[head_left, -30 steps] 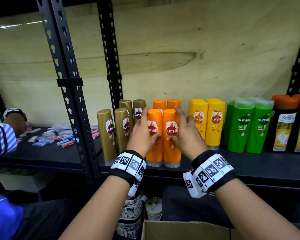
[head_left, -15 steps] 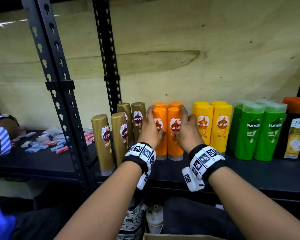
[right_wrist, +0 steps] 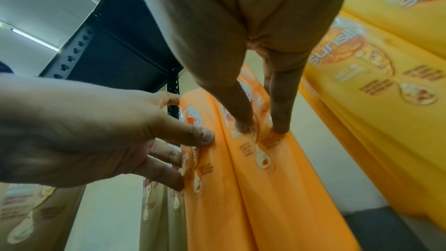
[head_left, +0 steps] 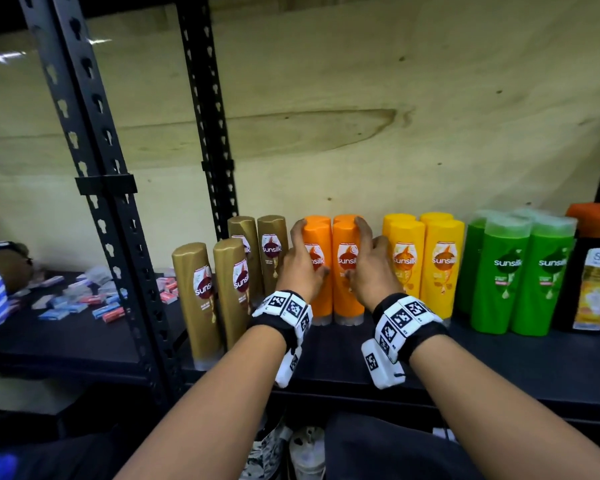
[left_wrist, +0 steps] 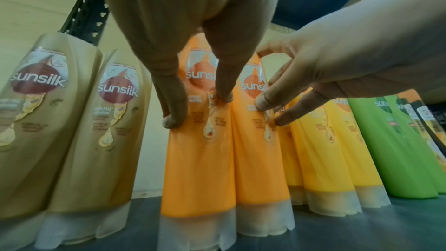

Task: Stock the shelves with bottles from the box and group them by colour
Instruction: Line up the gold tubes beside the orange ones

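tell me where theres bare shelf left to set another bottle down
Bare shelf runs along the front edge, before the orange bottles, yellow bottles and green bottles. A gap separates yellow from green. The back row is crowded, and the left hand and right hand crowd the orange pair.

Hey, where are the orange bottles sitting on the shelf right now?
In the head view the orange bottles stand mid-shelf, between the gold bottles on their left and the yellow bottles on their right, with the left hand and right hand against them.
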